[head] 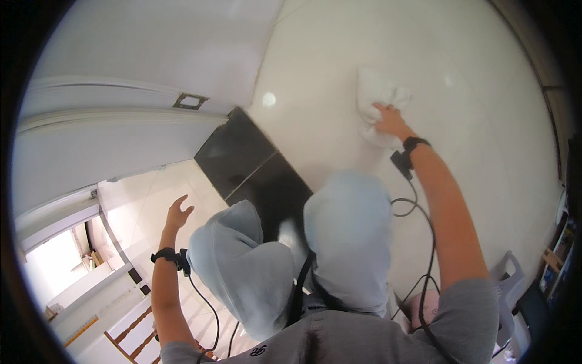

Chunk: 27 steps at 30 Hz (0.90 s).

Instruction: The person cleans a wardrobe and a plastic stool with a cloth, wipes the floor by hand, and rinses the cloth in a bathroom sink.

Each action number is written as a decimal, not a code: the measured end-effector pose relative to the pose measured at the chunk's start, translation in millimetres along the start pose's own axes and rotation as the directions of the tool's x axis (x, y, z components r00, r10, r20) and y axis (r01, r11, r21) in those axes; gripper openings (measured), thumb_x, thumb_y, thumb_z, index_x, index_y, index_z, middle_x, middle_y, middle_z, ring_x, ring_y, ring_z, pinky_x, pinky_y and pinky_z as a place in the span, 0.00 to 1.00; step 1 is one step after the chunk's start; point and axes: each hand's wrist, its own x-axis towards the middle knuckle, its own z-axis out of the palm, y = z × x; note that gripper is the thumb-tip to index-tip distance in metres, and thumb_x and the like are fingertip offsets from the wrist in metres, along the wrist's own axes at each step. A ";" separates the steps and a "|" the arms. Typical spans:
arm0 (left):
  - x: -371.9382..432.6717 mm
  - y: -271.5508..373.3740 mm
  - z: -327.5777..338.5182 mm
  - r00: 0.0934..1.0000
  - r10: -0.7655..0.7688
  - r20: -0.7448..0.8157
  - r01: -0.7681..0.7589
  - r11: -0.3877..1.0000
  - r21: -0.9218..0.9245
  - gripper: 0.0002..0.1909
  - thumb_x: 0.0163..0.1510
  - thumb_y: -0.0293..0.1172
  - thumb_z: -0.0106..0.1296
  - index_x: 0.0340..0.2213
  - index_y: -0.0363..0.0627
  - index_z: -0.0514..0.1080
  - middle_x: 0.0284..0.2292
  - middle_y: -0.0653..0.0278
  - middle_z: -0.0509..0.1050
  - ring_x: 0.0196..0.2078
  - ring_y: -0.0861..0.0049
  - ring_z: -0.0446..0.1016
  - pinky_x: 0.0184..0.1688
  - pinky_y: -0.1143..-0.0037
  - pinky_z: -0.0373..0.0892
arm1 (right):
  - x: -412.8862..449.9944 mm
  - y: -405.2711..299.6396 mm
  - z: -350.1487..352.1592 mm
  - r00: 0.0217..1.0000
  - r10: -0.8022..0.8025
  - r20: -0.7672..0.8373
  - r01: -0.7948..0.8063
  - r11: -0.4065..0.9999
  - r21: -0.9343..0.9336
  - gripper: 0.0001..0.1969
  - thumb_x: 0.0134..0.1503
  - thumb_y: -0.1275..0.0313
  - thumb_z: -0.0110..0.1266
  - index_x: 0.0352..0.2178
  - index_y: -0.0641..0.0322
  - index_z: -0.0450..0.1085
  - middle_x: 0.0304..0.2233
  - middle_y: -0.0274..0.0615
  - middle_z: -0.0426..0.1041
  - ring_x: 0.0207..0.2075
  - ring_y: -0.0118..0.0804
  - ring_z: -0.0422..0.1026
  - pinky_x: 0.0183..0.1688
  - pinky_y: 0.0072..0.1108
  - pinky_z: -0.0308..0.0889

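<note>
My right hand [392, 120] presses a crumpled white cloth [379, 88] against the glossy pale tile floor [318, 54]. Part of the cloth spreads out beyond my fingertips. My left hand [178, 214] hangs in the air beside my bent left knee, its thumb and fingers apart and nothing in it. Both wrists wear black straps with a small device and a cable [432, 236]. Between my light blue trouser legs [350, 218] and the doorway runs a black tile threshold [241, 150].
A white door frame [136, 100] with a metal strike plate [191, 101] stands to the left. At lower right are a grey plastic chair or stool [509, 291] and a pink patterned object [423, 305]. Wooden spindled furniture [134, 334] shows at lower left.
</note>
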 end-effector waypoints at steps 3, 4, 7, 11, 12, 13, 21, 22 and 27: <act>33.8 -39.3 17.2 0.998 0.053 0.015 -0.053 0.999 0.008 0.28 0.41 0.39 0.53 0.44 0.42 0.62 0.43 0.51 0.65 0.47 0.61 0.61 0.49 0.71 0.58 | 19.3 3.3 5.5 0.997 -0.034 0.065 0.040 0.995 -0.092 0.37 0.35 0.64 0.54 0.50 0.38 0.49 0.47 0.56 0.52 0.47 0.56 0.54 0.50 0.37 0.53; 44.0 -48.2 18.7 0.997 0.071 0.009 -0.070 0.997 -0.032 0.28 0.41 0.40 0.53 0.44 0.42 0.61 0.43 0.51 0.64 0.48 0.61 0.61 0.49 0.71 0.58 | 24.3 -0.6 3.9 0.996 -0.013 0.093 0.020 0.997 -0.072 0.38 0.35 0.64 0.54 0.51 0.40 0.48 0.47 0.58 0.52 0.47 0.56 0.55 0.50 0.36 0.53; 93.1 -48.5 40.2 0.997 0.047 0.064 -0.038 0.990 -0.133 0.32 0.41 0.41 0.53 0.46 0.38 0.59 0.45 0.49 0.62 0.49 0.60 0.59 0.50 0.71 0.56 | 37.2 31.8 2.2 0.992 0.037 0.118 -0.024 0.994 -0.111 0.40 0.35 0.66 0.55 0.52 0.43 0.46 0.46 0.60 0.52 0.46 0.56 0.57 0.50 0.34 0.54; 146.5 -69.1 52.3 0.984 0.135 0.120 -0.123 0.987 -0.099 0.40 0.39 0.45 0.54 0.49 0.34 0.51 0.49 0.44 0.54 0.53 0.56 0.52 0.53 0.70 0.52 | 37.7 -5.1 19.5 0.954 -0.095 0.283 0.138 0.981 -0.136 0.41 0.34 0.73 0.56 0.52 0.48 0.45 0.47 0.58 0.53 0.47 0.55 0.56 0.49 0.34 0.56; 159.8 -69.1 62.7 0.988 0.085 0.126 -0.080 0.996 -0.043 0.44 0.38 0.47 0.54 0.50 0.35 0.48 0.50 0.43 0.51 0.54 0.55 0.49 0.53 0.68 0.50 | 32.8 -15.6 28.8 0.955 -0.069 0.289 0.112 0.985 -0.135 0.41 0.34 0.73 0.56 0.52 0.48 0.45 0.47 0.58 0.53 0.47 0.55 0.56 0.49 0.34 0.56; 174.2 -72.0 68.2 0.992 0.042 0.123 -0.045 0.999 0.019 0.47 0.37 0.49 0.54 0.51 0.36 0.45 0.52 0.42 0.47 0.55 0.53 0.46 0.54 0.67 0.49 | 30.8 -37.7 40.0 0.913 -0.185 0.364 0.256 0.954 -0.157 0.42 0.33 0.74 0.56 0.52 0.49 0.46 0.47 0.56 0.53 0.47 0.54 0.56 0.48 0.34 0.56; 208.8 -67.7 75.3 0.984 -0.065 0.163 0.018 0.960 0.279 0.55 0.30 0.55 0.58 0.50 0.34 0.41 0.51 0.41 0.46 0.54 0.52 0.46 0.52 0.60 0.49 | -15.8 -237.4 95.4 0.907 -0.272 0.320 0.353 0.907 -0.231 0.35 0.37 0.70 0.54 0.49 0.39 0.52 0.42 0.43 0.57 0.44 0.50 0.58 0.39 0.38 0.60; 209.9 -70.3 76.3 0.990 -0.024 0.136 -0.017 0.956 0.294 0.56 0.29 0.56 0.58 0.50 0.34 0.42 0.50 0.43 0.48 0.53 0.51 0.49 0.50 0.61 0.51 | -28.4 -249.1 103.9 0.922 -0.293 0.253 0.352 0.907 -0.231 0.36 0.36 0.67 0.56 0.49 0.38 0.52 0.43 0.42 0.57 0.45 0.48 0.57 0.39 0.40 0.59; 217.9 -86.8 74.4 0.981 0.083 0.176 -0.135 0.942 0.308 0.50 0.30 0.57 0.57 0.46 0.29 0.53 0.44 0.43 0.60 0.48 0.51 0.57 0.49 0.66 0.55 | -64.2 -295.2 141.6 0.974 -0.198 0.109 0.215 0.961 -0.175 0.36 0.38 0.63 0.55 0.51 0.37 0.49 0.47 0.42 0.54 0.49 0.47 0.53 0.42 0.40 0.55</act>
